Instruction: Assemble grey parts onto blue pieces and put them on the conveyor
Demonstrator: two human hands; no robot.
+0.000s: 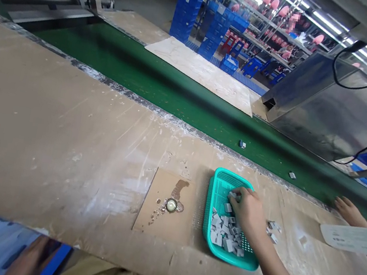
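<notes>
My right hand (pixel 247 213) reaches into a turquoise plastic basket (pixel 210 208). Its thumb and fingers are pinched on a small grey block (pixel 235 197) near the basket's far side. Many similar grey blocks (pixel 223 232) lie loose in the basket below that hand. Low at the left, beneath the table edge, my left hand (pixel 30 258) is partly in view beside the blue rim of a crate (pixel 53 264); its fingers are hidden. Left of the basket, a round metallic cap-like piece (pixel 171 205) rests on a cardboard square (pixel 161 226) among wet brown stains.
A green conveyor belt (pixel 176 96) runs behind the worktable (pixel 63 135), carrying a few small pieces. Several grey blocks (pixel 272 231) lie right of the basket. At the right are another person's hand (pixel 351 212) and a white sheet-like object (pixel 357 239). A metal housing (pixel 334 107) stands beyond.
</notes>
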